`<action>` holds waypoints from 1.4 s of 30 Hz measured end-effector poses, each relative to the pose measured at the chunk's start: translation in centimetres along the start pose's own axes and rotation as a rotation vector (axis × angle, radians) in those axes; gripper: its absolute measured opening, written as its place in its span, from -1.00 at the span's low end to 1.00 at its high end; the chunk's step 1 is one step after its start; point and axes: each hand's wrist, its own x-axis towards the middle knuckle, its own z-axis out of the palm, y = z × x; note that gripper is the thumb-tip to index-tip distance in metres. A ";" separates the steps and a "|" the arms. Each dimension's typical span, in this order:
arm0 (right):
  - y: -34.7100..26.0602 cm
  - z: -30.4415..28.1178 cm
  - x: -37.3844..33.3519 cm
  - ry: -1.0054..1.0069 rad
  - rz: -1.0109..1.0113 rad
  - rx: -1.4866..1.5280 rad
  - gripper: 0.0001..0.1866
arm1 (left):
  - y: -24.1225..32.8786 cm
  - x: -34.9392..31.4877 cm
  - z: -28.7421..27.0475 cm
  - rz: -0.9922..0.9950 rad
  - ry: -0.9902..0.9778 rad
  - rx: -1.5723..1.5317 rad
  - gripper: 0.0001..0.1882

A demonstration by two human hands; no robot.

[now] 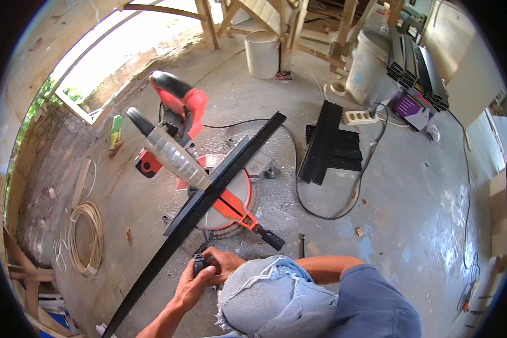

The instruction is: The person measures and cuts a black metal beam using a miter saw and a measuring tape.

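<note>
Both my hands meet in front of my bent knee, close to the near side of a red and black miter saw. Between my left hand and my right hand is a small black rounded object; its exact kind does not show. The fingers of both hands are closed around it. A long black channel profile lies slantwise across the saw's round base, running from the upper right down past my left forearm. The saw head is raised. A black knob handle sticks out from the orange table insert.
Short black profile pieces lie right of the saw, beside a white power strip and a looping black cable. Two buckets, one white, stand behind. Long black profiles rest on a purple box. Coiled cable lies left.
</note>
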 end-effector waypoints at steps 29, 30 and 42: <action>1.8 -22.9 3.1 0.770 -0.104 0.430 -0.79 | -3.7 -0.6 -11.8 0.040 0.229 0.777 -0.74; 1.9 -25.8 3.0 0.899 -0.174 0.497 -0.81 | -5.4 -0.6 -13.6 0.029 0.255 0.707 -0.75; 6.3 -19.8 7.1 1.049 0.053 0.301 -0.76 | -5.7 3.2 -8.4 0.097 0.473 0.870 -0.80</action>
